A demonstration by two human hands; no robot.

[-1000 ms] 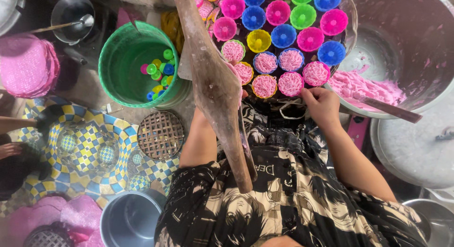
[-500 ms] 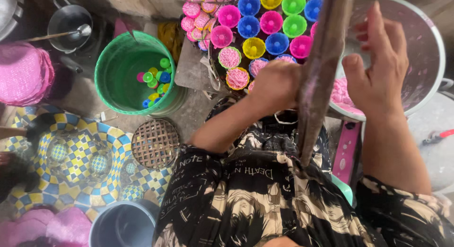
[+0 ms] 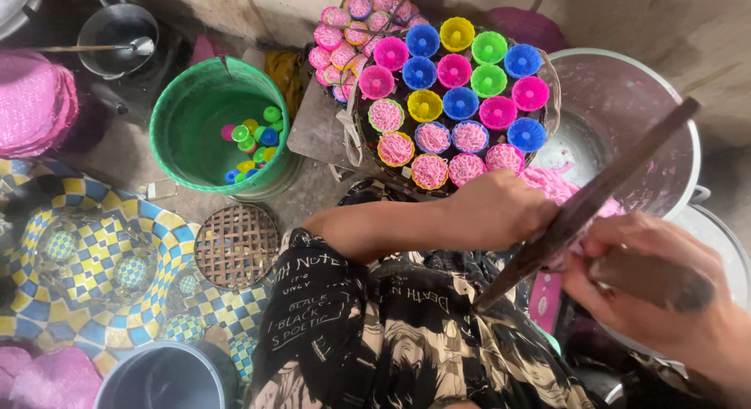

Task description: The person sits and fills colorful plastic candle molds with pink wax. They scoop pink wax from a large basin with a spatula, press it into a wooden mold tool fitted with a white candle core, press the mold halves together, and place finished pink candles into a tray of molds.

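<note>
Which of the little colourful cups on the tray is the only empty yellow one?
The yellow cup at the very top of the tray, between a blue cup and a green cup. The other yellow ones lower down hold pink stuff.

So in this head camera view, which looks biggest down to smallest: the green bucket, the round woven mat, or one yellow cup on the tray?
1. green bucket
2. round woven mat
3. yellow cup

The gaps look plain, though all three lie at slightly different distances from the camera.

One green bucket (image 3: pixel 184 127), two hands, one dark wooden paddle (image 3: pixel 594 198).
</note>
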